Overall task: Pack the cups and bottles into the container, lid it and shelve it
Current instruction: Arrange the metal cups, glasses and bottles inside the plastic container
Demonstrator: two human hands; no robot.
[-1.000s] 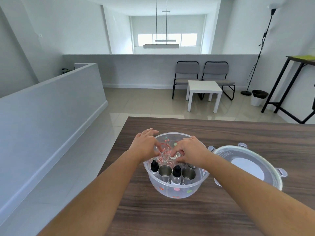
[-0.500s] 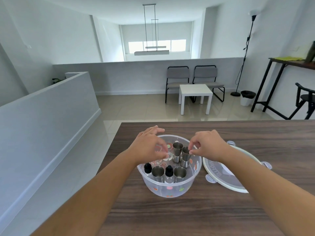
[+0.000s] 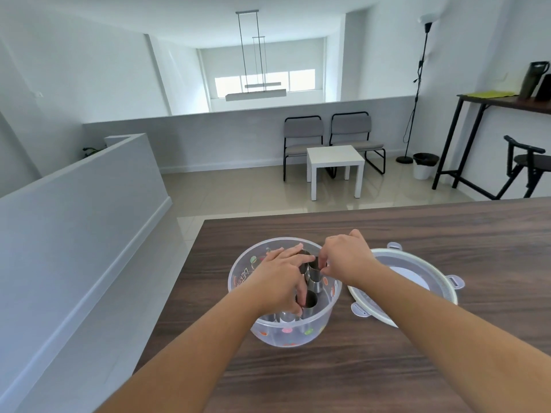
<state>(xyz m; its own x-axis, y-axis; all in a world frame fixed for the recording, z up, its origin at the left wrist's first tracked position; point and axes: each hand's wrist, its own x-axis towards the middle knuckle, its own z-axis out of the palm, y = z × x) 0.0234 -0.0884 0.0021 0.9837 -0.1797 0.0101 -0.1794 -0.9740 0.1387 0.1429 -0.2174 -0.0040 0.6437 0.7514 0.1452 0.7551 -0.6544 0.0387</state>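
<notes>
A clear round container (image 3: 285, 335) with coloured dots stands on the wooden table (image 3: 387, 368). Inside it are steel cups (image 3: 309, 301) and two steel jiggers side by side. My left hand (image 3: 278, 283) reaches into the container, its fingers curled over the left jigger (image 3: 303, 254) and its thumb down by a steel cup. My right hand (image 3: 348, 260) pinches the rim of the right jigger (image 3: 314, 274) from the right. The dropper bottles are hidden under my left hand. The white lid (image 3: 417, 281) with clip tabs lies just right of the container.
The table's left edge (image 3: 179, 287) drops to a tiled floor beside a grey half wall. Far behind stand a white side table (image 3: 335, 158), two grey chairs, a floor lamp and a bin. A tall dark shelf table (image 3: 507, 99) is at the right wall.
My left hand has slid right across the container onto the left jigger. My right hand has closed in on the right jigger's rim. The view has shifted slightly.
</notes>
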